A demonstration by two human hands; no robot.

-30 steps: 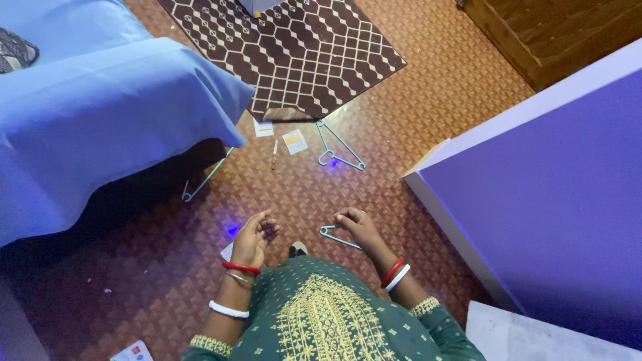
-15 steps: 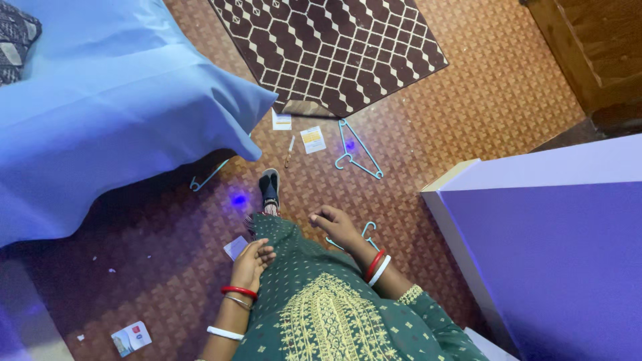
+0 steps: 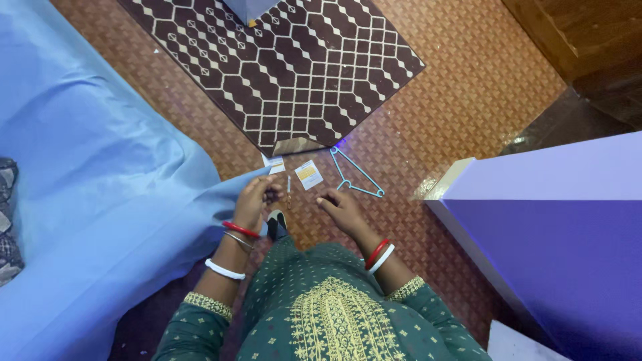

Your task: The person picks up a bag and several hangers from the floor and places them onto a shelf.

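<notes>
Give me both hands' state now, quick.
Left hand: fingers curled, holds nothing visible.
Right hand: loosely open, empty, above the floor.

Left hand: I see the left hand (image 3: pixel 257 199) held over the floor at the edge of the blue bedsheet (image 3: pixel 87 200), fingers curled, nothing clearly gripped.
Right hand: the right hand (image 3: pixel 341 208) hovers loosely curled and empty above the patterned floor (image 3: pixel 468 100).
Nearest items: a thin pen-like stick (image 3: pixel 289 190) lies between the two hands; a small yellow card (image 3: pixel 308 174) and a white paper slip (image 3: pixel 275 163) lie just beyond it.
Hanger: a light blue hanger (image 3: pixel 353 175) lies flat on the floor, near the right hand.
Rug: a brown rug with white lattice (image 3: pixel 281 60) lies further out.
Furniture: a purple panel (image 3: pixel 555 227) stands on the right.
</notes>
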